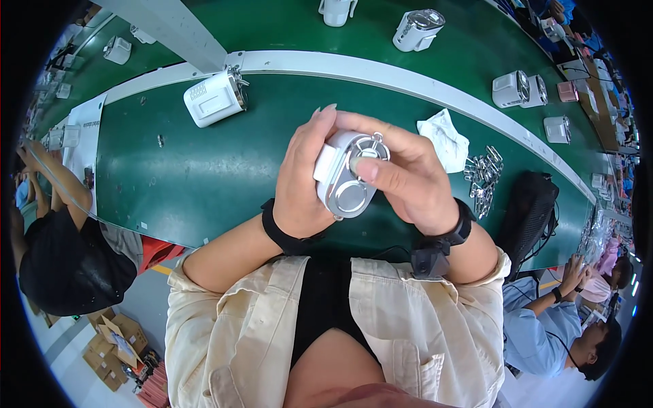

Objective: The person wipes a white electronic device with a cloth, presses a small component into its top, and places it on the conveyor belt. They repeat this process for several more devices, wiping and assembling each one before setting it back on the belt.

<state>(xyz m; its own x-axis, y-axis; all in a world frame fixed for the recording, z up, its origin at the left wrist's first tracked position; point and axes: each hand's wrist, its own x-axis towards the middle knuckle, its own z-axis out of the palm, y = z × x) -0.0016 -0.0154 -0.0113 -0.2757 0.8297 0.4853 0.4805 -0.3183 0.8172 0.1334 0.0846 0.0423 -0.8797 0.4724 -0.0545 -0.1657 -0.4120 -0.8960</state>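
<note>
Between both hands, above the green worktable [224, 156], is a small white device [350, 194] with a rounded body and a shiny silver top bearing two round parts. My left hand [304, 170] wraps its left side. My right hand [411, 177] curls round the far right side, its thumb pressed on the upper round part. A small metal loop sticks out at the device's far end. Ahead to the left, a similar white device [216, 100] lies on its side with a metal clip at one end. Right of my right hand lies a heap of small metal clips [484, 178].
A crumpled white cloth [443, 139] lies near the clips, and a black bag [530, 214] sits at the right table edge. Beyond a white rail [381, 71], more white devices [418, 30] stand on a green surface. People work at both sides; cartons [112, 347] sit on the floor left.
</note>
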